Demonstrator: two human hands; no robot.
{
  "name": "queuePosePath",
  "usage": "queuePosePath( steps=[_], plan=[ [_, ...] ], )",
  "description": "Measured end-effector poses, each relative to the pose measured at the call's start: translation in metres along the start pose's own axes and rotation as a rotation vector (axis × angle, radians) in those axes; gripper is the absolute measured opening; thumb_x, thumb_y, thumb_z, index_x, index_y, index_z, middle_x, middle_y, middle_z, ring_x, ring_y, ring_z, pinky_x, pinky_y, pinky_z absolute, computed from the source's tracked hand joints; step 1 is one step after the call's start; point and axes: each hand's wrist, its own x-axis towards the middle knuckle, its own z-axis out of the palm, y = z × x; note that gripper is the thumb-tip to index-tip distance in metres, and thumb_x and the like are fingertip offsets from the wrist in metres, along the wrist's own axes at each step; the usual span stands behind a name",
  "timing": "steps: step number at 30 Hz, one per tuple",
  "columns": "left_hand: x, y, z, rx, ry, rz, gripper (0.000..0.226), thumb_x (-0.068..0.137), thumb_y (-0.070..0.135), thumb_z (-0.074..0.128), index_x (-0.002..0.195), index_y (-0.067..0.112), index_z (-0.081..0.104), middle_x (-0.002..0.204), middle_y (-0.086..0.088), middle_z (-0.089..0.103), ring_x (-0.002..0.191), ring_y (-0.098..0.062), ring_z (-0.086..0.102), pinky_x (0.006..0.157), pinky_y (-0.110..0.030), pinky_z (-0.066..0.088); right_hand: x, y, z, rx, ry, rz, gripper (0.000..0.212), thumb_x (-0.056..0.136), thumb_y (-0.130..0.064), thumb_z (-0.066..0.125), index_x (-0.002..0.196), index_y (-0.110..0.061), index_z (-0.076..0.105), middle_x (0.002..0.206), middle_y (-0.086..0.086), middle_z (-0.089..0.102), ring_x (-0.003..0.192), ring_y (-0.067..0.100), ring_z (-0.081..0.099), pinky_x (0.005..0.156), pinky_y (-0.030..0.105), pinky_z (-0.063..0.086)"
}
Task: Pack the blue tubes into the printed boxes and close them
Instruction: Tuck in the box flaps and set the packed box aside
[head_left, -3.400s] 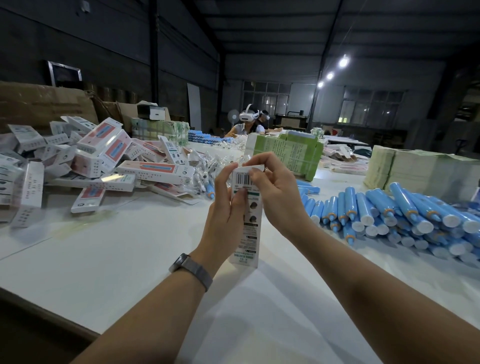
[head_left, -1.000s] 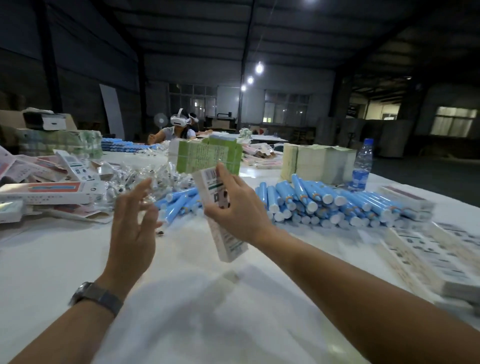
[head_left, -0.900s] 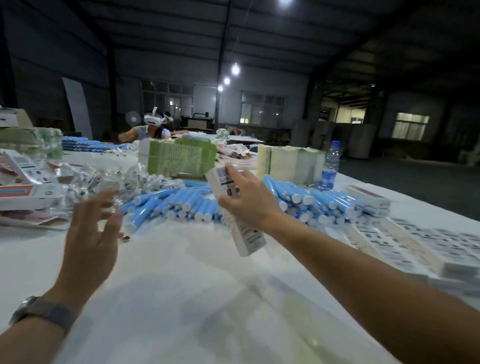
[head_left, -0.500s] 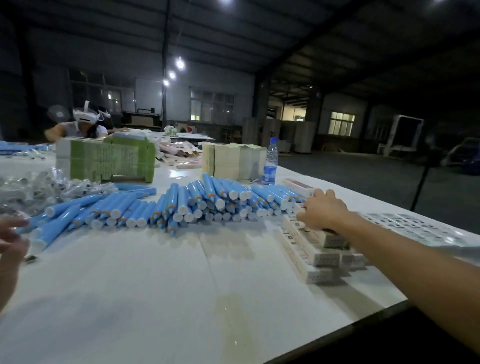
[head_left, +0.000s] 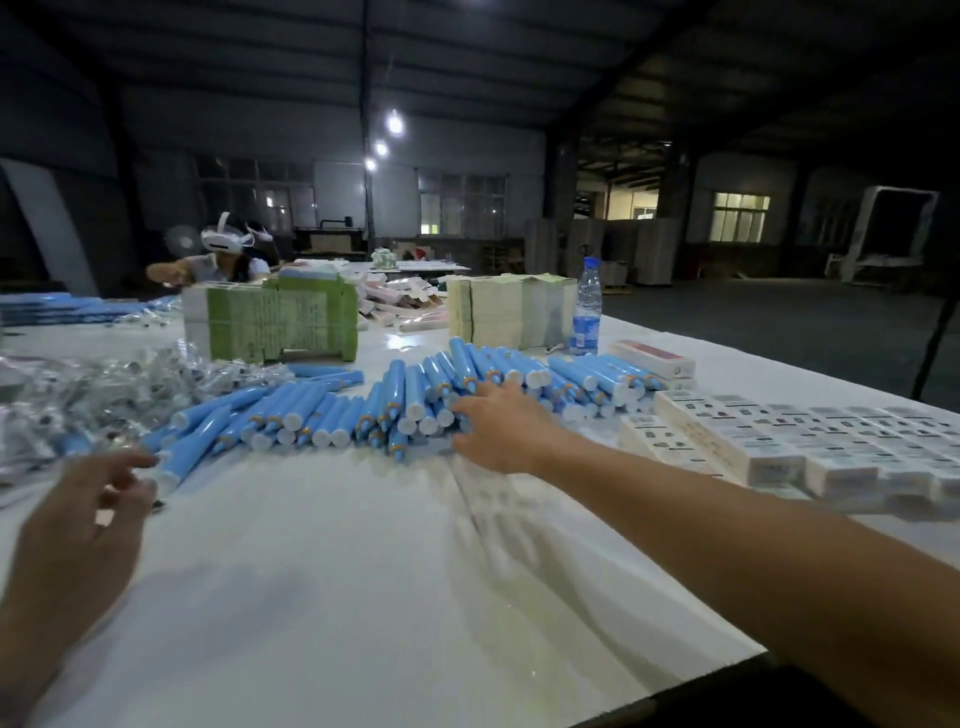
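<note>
The right hand (head_left: 506, 434) is stretched out with loose fingers, nothing held, at the pile of blue tubes (head_left: 405, 400) beside the printed boxes (head_left: 769, 441), the left hand (head_left: 78, 514) is kept open and empty, and tubes could be knocked and rolled away.

Head-worn wide-angle view, facing forward and slightly down across a white table (head_left: 363, 597).
The table's near edge runs at 5 o'clock; a pile of blue tubes (head_left: 405, 400) lies mid-distance at 12 o'clock, and the hall's far windows recede beyond. Only this one view is given.
</note>
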Motion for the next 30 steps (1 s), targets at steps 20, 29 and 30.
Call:
queuePosePath(
  steps=[20,29,30],
  plan=[
    [0.026,0.000,-0.068,0.517,-0.038,-0.277,0.036,0.089,0.011,0.052,0.123,0.022,0.058,0.125,-0.005,0.056,0.121,-0.029,0.047,0.097,-0.041,0.044,0.038,-0.222,0.100,0.128,-0.254,-0.395,0.060,0.097,-0.065,0.017,0.152,-0.043,0.020,0.164,-0.012,0.014,0.151,0.021,0.011,0.117,0.055,0.012],
    [0.033,-0.120,-0.207,1.018,-0.190,-0.797,0.054,0.098,0.014,0.042,0.151,0.018,0.033,0.158,-0.017,0.027,0.141,-0.049,0.028,0.116,-0.060,0.023,0.036,-0.228,0.096,0.157,-0.233,-0.421,0.058,0.097,-0.062,0.020,0.150,-0.040,0.026,0.163,-0.010,0.019,0.149,0.021,0.013,0.116,0.056,0.012],
    [0.030,-0.126,-0.214,0.993,-0.219,-0.788,0.058,0.100,0.015,0.041,0.156,0.020,0.028,0.162,-0.015,0.024,0.142,-0.047,0.029,0.118,-0.056,0.025,0.037,-0.228,0.097,0.159,-0.226,-0.421,0.058,0.097,-0.062,0.021,0.150,-0.040,0.027,0.162,-0.009,0.020,0.149,0.021,0.014,0.115,0.057,0.012]
  ],
)
